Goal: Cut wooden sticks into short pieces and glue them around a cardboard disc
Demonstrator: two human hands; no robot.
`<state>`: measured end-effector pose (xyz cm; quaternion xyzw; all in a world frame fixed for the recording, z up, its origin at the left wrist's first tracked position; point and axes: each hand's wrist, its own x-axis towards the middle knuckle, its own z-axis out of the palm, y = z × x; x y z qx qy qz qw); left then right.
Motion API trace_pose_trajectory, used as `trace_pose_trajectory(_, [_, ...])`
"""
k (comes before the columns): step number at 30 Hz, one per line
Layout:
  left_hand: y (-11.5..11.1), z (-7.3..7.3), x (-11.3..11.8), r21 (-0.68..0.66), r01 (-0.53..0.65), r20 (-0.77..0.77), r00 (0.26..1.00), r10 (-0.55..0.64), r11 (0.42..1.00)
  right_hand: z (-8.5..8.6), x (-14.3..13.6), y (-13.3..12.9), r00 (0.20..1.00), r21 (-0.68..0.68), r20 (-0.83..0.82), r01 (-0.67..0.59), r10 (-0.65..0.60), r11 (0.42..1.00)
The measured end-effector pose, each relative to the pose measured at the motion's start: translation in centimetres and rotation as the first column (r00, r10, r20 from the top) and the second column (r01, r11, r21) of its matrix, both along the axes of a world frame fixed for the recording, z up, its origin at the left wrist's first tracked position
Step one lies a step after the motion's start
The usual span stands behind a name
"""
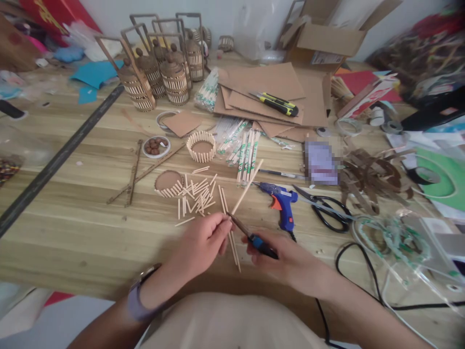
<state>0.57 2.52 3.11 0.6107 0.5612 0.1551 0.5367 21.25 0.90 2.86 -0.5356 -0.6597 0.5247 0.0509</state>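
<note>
Stick [249, 187] pinched in our left hand [204, 238] should be light and stiff, best held beside the cutters [255, 241] our right hand [288, 259] grips.

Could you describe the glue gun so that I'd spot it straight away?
On the wooden table, find the person's right hand gripping a cutting tool. Just beyond that hand, to the left of the black-handled scissors, lies the glue gun. Its solid blue body and orange trigger set it apart from the scissors and the pale sticks nearby.
</note>
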Motion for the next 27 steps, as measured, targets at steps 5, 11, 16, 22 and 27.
trace_pose_trajectory(5, [-0.3, -1.2, -0.4, 0.151, 0.076, -0.188, 0.981, -0.047, 0.986, -0.1, 1.7, -0.3, 0.990, 0.428, 0.081, 0.068, -0.114, 0.901])
trace_pose_trajectory(11, [-1.2, -1.8, 1.2, 0.344, 0.298, -0.365, 0.916, -0.166, 0.890, -1.1, -0.5, 0.6, 0.975, 0.782, 0.196, -0.093, -0.101, 0.617])
trace_pose_trajectory(16, [-0.8, -1.0, 1.8, 0.332, 0.410, -0.608, 0.781, -0.140, 0.849, -2.1, -2.1, 0.9, 0.911, 0.793, 0.322, -0.110, -0.259, 0.599])
trace_pose_trajectory(22, [-0.2, -1.0, 2.3, 0.254, 0.449, -0.689, 0.705, -0.166, 0.857, -2.6, -2.6, 1.0, 0.865, 0.761, 0.394, -0.119, -0.309, 0.637])
trace_pose_trajectory(27, [-0.2, -1.2, 3.0, 0.213, 0.424, -0.707, 0.688, -0.160, 0.880, -3.1, -3.5, 1.2, 0.833, 0.717, 0.451, -0.126, -0.319, 0.685])
